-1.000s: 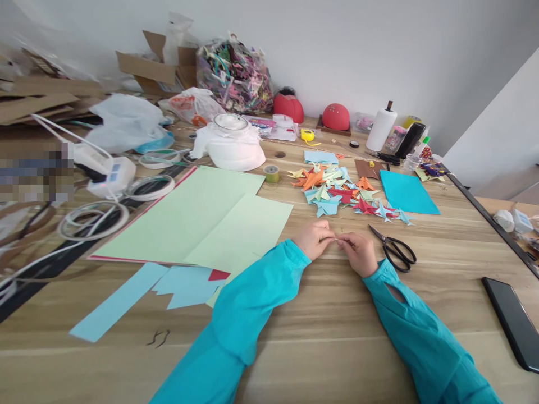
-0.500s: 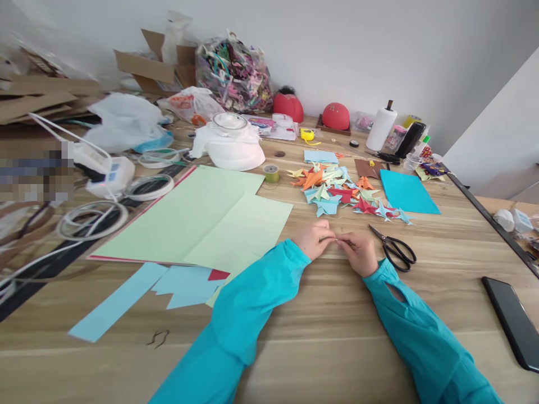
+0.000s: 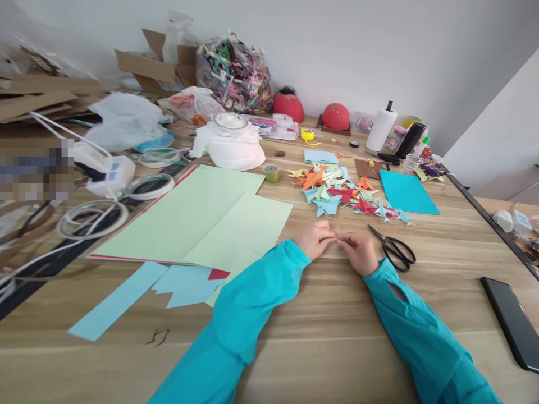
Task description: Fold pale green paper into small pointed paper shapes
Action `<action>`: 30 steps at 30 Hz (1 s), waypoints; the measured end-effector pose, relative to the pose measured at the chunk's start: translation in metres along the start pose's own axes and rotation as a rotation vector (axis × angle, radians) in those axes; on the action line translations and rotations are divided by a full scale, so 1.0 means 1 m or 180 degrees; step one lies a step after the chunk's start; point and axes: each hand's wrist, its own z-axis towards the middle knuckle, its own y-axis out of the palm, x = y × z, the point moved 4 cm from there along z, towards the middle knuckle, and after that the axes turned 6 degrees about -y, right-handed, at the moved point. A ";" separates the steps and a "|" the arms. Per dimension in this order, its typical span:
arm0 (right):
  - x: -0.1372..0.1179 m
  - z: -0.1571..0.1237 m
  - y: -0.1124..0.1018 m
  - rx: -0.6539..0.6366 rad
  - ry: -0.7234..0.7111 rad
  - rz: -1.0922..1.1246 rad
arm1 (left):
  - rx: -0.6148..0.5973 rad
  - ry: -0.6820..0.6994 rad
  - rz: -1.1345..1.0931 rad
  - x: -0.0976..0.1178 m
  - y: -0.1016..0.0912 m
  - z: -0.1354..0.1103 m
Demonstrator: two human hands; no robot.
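Observation:
My left hand (image 3: 315,240) and my right hand (image 3: 359,252) meet fingertip to fingertip above the wooden table, both closed in a pinch. Between them is something tiny and pale, too small to name. Just beyond my hands lies a heap of folded paper cranes (image 3: 345,195) in orange, red, light green and blue. Black-handled scissors (image 3: 396,250) rest to the right of my right hand, blades pointing away. A spool of yellowish thread (image 3: 272,173) stands behind my left hand. Large light green paper sheets (image 3: 197,216) lie left of my left arm.
Light blue paper pieces (image 3: 120,303) lie at the front left. A turquoise sheet (image 3: 407,192) is at the right, and a black phone (image 3: 511,322) near the right edge. White cable coils (image 3: 92,220), a bundled white bag (image 3: 231,147) and red pincushions (image 3: 336,116) stand farther back.

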 end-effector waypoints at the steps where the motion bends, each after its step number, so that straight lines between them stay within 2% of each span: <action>1: 0.002 0.000 0.000 0.0030 0.0048 0.0071 | 0.0022 -0.0008 -0.0021 -0.001 0.000 0.000; 6: 0.004 -0.001 0.001 0.0145 0.0044 0.0063 | 0.0122 -0.0032 -0.0090 -0.002 -0.002 -0.001; 14: 0.004 -0.001 0.002 -0.0029 0.0029 0.0020 | 0.0058 0.0008 -0.0133 -0.001 0.000 -0.001; 24: -0.006 0.000 -0.001 -0.0022 -0.0248 -0.0331 | 0.0112 0.0109 -0.0098 0.000 0.002 -0.001; 30: -0.005 -0.001 -0.001 -0.0029 -0.0163 -0.0063 | 0.0162 0.0263 -0.0087 0.004 0.000 0.000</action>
